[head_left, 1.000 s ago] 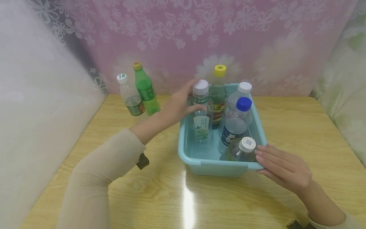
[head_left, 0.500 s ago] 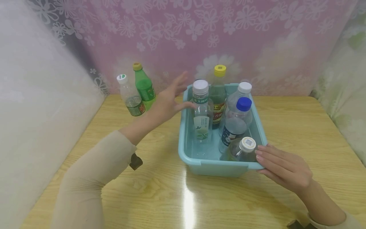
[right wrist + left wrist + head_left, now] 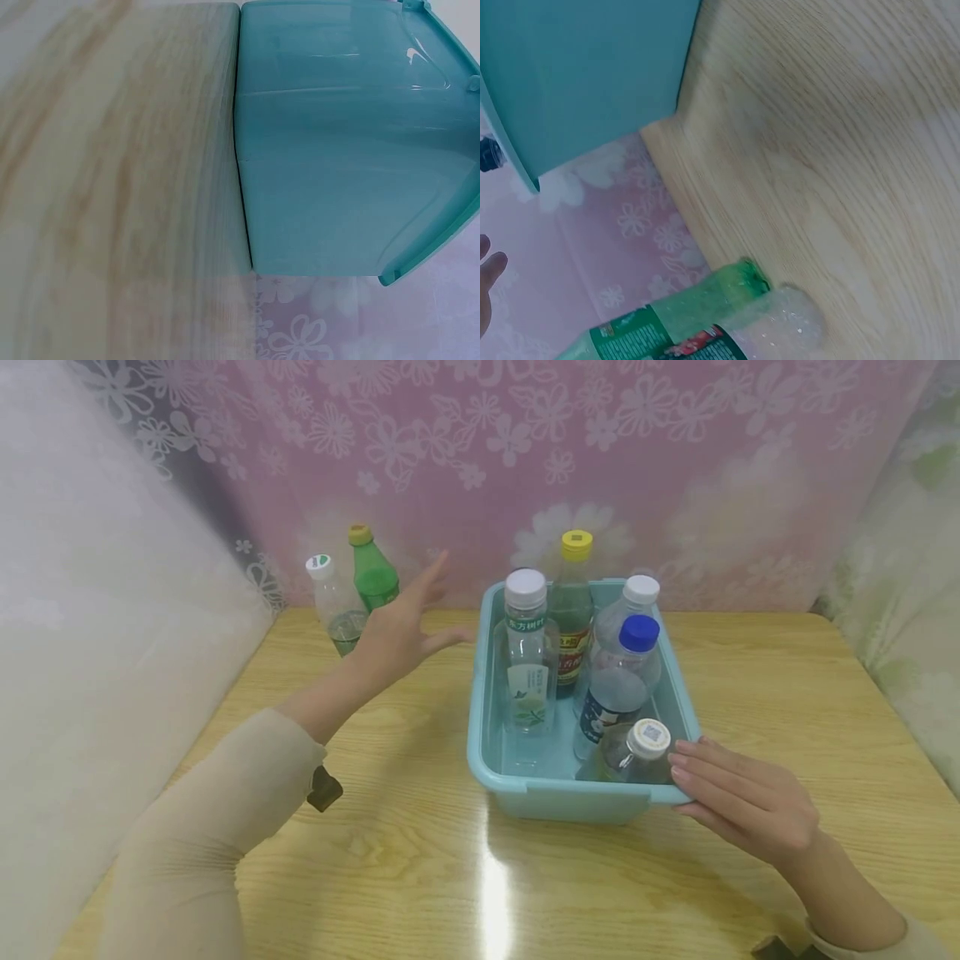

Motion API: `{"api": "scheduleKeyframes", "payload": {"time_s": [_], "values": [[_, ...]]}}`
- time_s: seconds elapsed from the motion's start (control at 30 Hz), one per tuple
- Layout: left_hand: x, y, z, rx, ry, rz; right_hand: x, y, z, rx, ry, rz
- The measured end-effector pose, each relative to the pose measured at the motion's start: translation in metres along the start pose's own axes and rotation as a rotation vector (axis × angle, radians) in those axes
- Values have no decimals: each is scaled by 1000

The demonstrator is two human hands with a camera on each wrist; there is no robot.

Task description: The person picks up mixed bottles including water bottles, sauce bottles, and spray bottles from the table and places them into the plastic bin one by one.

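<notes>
My left hand [image 3: 390, 639] is off the bottles, its fingers and thumb spread apart with nothing between them. It overlaps a green bottle [image 3: 372, 568] and a clear bottle with a white cap [image 3: 330, 597] in the head view; both stand on the table left of the light blue plastic basin [image 3: 480, 727]. My right hand [image 3: 757, 797] holds the basin's near right corner, fingers over the rim and thumb below it. In the basin stand a square clear bottle [image 3: 527, 677], a yellow-capped bottle [image 3: 573, 602], a blue-capped bottle [image 3: 622, 685] and white-capped bottles, one low [image 3: 648, 739] in the near corner.
The wooden table [image 3: 390, 852] runs back to a pink flowered backdrop [image 3: 480, 468]. Pale walls stand at the left and right. In the left wrist view, the basin's side wall [image 3: 585, 75] rises beyond the two bottles outside it.
My left hand has let go of the square clear bottle in the basin and moved left toward the two bottles outside. The right hand and the basin stay put.
</notes>
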State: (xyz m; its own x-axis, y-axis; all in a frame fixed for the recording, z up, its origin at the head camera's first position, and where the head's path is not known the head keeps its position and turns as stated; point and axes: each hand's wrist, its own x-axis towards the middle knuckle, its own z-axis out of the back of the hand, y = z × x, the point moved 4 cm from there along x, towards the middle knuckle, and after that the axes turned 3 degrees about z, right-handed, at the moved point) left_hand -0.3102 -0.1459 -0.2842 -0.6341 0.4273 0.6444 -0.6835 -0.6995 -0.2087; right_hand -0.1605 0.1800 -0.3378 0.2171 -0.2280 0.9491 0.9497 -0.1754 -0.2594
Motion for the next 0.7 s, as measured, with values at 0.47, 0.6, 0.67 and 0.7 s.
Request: {"api": "scheduleKeyframes", "payload": {"time_s": [0.47,0.6,0.67,0.7], "values": [[-8,24,27,219,-158,10,-1,0,0,-9,12,-11],[-11,32,36,327,-179,42,0,1,0,-12,8,-9],[-12,36,40,351,-177,59,0,1,0,-13,5,-7],[-13,37,43,361,-167,72,0,1,0,-13,6,-7]]}}
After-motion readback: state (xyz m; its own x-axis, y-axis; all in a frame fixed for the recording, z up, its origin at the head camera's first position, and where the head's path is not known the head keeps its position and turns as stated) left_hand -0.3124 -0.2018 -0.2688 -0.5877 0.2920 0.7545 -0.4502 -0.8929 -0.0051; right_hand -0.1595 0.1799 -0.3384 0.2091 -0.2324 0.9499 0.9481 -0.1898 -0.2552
